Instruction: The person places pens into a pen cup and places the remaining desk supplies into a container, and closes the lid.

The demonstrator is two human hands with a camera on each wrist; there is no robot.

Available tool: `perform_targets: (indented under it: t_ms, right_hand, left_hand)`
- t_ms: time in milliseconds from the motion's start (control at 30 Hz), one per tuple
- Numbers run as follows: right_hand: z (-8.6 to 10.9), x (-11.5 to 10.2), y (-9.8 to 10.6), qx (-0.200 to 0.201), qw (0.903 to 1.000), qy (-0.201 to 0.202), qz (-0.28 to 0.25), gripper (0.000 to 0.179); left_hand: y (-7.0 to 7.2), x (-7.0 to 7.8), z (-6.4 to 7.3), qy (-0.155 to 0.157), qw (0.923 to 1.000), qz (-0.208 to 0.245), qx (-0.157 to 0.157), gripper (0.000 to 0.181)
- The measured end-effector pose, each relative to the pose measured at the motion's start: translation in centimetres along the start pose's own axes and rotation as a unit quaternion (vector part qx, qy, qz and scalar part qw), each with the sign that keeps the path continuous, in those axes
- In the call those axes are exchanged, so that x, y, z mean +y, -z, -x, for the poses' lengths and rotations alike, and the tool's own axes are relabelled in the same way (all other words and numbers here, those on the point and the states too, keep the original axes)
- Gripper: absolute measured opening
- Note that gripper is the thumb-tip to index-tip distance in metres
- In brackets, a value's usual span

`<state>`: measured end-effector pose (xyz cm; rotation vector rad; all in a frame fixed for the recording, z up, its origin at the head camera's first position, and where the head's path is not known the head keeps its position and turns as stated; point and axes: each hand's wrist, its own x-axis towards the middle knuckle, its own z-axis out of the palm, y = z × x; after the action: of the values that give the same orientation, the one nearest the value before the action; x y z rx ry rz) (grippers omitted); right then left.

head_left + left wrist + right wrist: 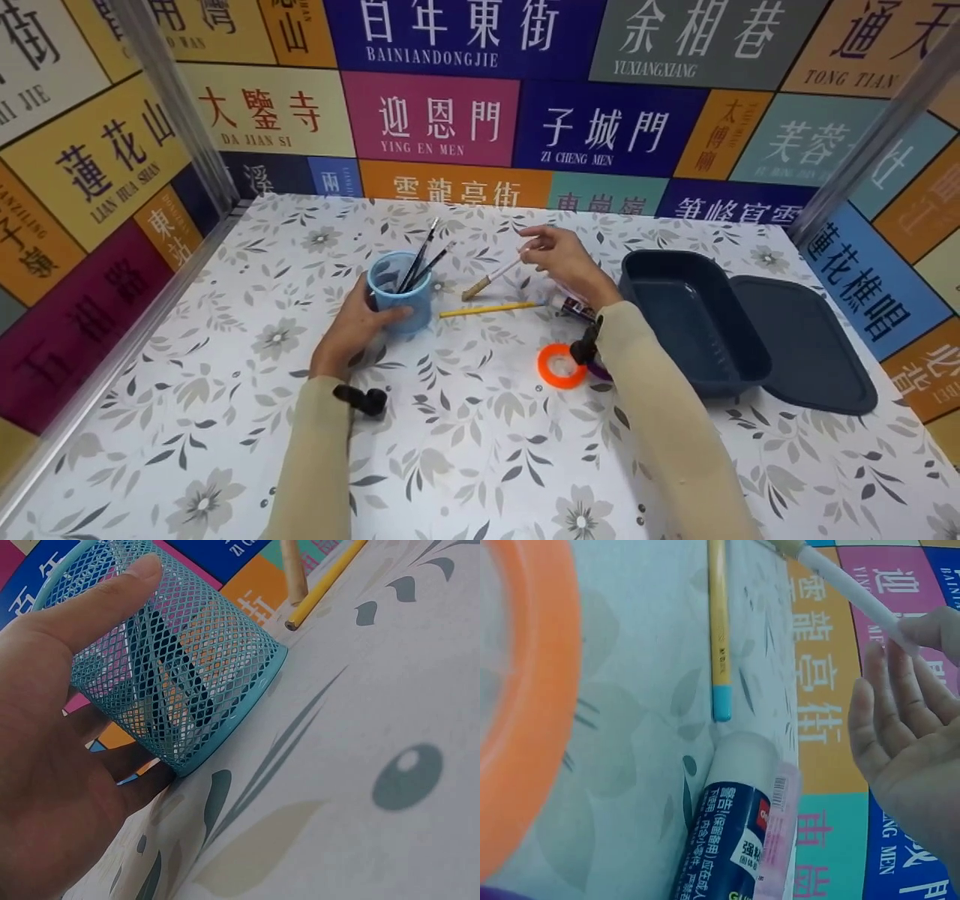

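My left hand [352, 326] grips a light blue mesh pen cup [405, 307] from its left side, thumb across the front. Several slim dark sticks [420, 262] stand in the cup, leaning right; their lower ends show through the mesh [225, 637] in the left wrist view. To the right of the cup, my right hand [562, 259] pinches the upper end of a slim white stick with a tan end [491, 279], pen-like in shape. It slants down toward the table, its tan end pointing at the cup. A yellow pencil [491, 309] with a blue end lies just below it.
Under my right wrist lie a dark-labelled glue stick [724, 832] and a pink translucent item [781, 832]. An orange ring [551, 379] is nearer me, with something purple beside it. A dark blue box [634, 262] and its lid [817, 345] are at the right.
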<state>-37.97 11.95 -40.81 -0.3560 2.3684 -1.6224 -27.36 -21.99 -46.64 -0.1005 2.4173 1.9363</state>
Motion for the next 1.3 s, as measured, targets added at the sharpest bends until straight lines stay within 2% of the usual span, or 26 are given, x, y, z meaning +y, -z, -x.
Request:
perform_targets:
  t_ms: [67, 300, 400, 500, 633, 733, 833, 1000, 1167, 1300]
  right_hand:
    - [0.1, -0.2, -0.1, 0.008, 0.9996, 0.010, -0.027, 0.044]
    - [0.7, -0.4, -0.7, 0.037, 0.9915, 0.054, -0.112, 0.046]
    - [0.8, -0.7, -1.1, 0.054, 0.9845, 0.064, -0.154, 0.044]
    - [1.0, -1.3, -1.7, 0.074, 0.9706, 0.068, -0.219, 0.040]
    - [1.5, -2.6, -2.4, 0.091, 0.9450, 0.080, -0.304, 0.032]
    - [2.0, -3.6, -2.8, 0.094, 0.9310, 0.091, -0.341, 0.029]
    - [2.4, -4.3, -3.0, 0.090, 0.9238, 0.095, -0.360, 0.029]
    - [2.9, -5.3, -3.4, 0.091, 0.9205, 0.094, -0.368, 0.026]
    - [3.4, -6.3, -4.1, 0.100, 0.9197, 0.098, -0.367, 0.011]
    - [3.7, -7.3, -5.0, 0.110, 0.9174, 0.101, -0.369, 0.017]
  left_hand:
    - [0.1, 0.1, 0.1, 0.005, 1.0000, 0.001, 0.001, 0.103]
    - [-0.1, -0.1, 0.2, -0.017, 0.9998, 0.006, 0.003, 0.100]
    - [-0.1, -0.2, 0.2, -0.006, 1.0000, 0.001, 0.007, 0.101]
    - [-0.1, -0.2, 0.2, 0.000, 1.0000, 0.001, 0.005, 0.103]
    - [-0.1, -0.2, 0.1, 0.005, 1.0000, 0.003, 0.008, 0.103]
    - [0.0, -0.2, 0.1, 0.005, 1.0000, 0.003, 0.007, 0.103]
    - [0.0, -0.2, 0.1, 0.008, 0.9999, 0.002, 0.007, 0.103]
    - [-0.1, -0.1, 0.0, 0.014, 0.9999, -0.004, 0.007, 0.104]
    - [0.0, -0.1, 0.0, -0.008, 0.9999, -0.006, 0.002, 0.103]
    - [0.1, -0.2, 0.2, -0.021, 0.9998, -0.002, 0.000, 0.100]
